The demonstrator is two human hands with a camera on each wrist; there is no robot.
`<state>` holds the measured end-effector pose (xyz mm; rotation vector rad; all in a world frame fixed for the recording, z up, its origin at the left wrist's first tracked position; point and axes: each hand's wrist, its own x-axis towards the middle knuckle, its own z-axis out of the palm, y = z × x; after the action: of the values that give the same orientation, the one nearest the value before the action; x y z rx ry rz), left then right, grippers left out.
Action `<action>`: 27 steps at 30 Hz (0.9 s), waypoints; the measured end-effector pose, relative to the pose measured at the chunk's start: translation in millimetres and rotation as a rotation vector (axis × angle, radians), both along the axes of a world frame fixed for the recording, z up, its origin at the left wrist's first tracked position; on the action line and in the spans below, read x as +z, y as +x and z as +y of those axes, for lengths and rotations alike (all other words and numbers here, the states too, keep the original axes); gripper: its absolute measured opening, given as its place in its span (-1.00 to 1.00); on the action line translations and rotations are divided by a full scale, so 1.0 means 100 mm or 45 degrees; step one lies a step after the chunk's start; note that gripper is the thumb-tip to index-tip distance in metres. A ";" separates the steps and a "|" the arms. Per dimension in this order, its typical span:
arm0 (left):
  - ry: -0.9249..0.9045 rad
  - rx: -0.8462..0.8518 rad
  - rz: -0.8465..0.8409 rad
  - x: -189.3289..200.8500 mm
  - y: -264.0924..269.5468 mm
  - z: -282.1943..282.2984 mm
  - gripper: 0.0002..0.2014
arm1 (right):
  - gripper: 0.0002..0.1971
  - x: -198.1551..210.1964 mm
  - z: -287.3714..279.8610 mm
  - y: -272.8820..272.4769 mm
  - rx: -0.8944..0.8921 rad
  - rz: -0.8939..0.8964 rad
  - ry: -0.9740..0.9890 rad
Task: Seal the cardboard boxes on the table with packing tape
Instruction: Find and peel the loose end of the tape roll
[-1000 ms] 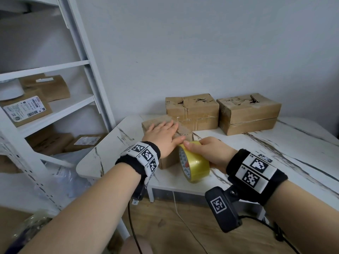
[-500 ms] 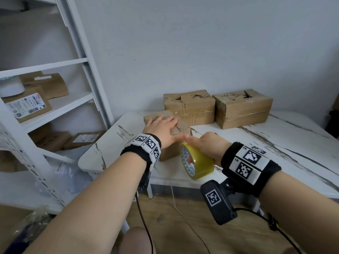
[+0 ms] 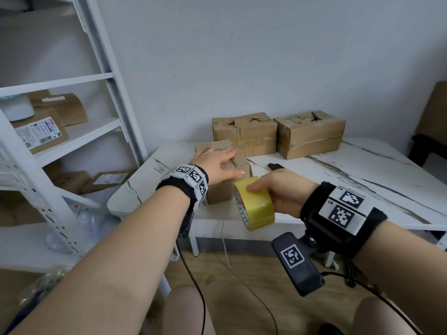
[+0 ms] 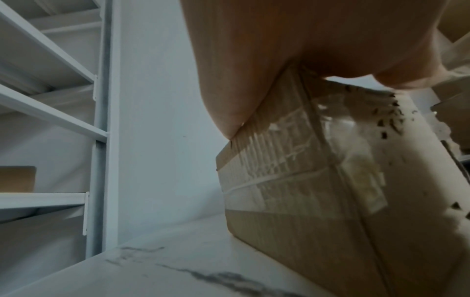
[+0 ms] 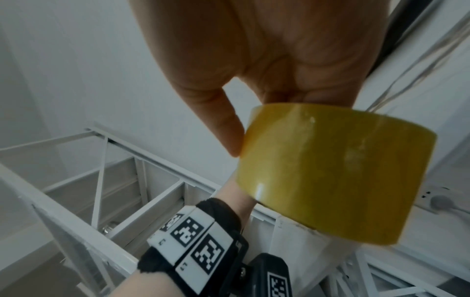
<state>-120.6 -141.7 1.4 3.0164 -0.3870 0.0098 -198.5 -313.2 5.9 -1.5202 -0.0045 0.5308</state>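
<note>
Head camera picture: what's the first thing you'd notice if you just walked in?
The shiny yellow roll of packing tape, gripped in the right hand at the table's front edge. Just left of it, the left hand lies flat with fingers spread on a small cardboard box at the corner of the white marble-look table. Behind them, two bigger cardboard boxes sit side by side against the wall.

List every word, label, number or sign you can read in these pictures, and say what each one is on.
No text can be read.
Shipping label on the shelf parcel: print and barcode, too small.
Label on the lower shelf parcel: blurred.
Red and black print on the tape roll core: too small.
Square coded markers on the left wristband and right wristband: patterns; small marks beside them unreadable.
Box under the left hand: dark flecks, no letters.
</note>
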 end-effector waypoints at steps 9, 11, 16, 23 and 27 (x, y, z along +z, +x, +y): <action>-0.013 -0.014 0.009 -0.02 -0.13 0.02 -0.21 | -0.84 -0.15 0.01 -0.26 -0.113 0.036 0.022; 0.002 -0.018 0.002 -0.03 -0.14 0.02 -0.22 | -0.94 -0.20 0.02 -0.31 -0.122 0.084 0.031; 0.025 -0.027 -0.025 -0.05 -0.13 0.03 -0.21 | -0.92 -0.33 0.06 -0.34 -0.156 0.124 0.085; 0.009 -0.035 -0.085 -0.11 -0.10 0.03 -0.14 | -0.83 -0.35 0.09 -0.25 -0.180 0.122 0.048; -0.027 -0.010 -0.182 -0.12 -0.13 0.00 -0.21 | -0.73 -0.21 0.09 -0.17 -0.252 -0.078 -0.102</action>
<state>-134.1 -141.8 -11.0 3.0019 -0.4084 0.2286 -215.7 -304.1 -15.4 -1.5944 0.1195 0.3292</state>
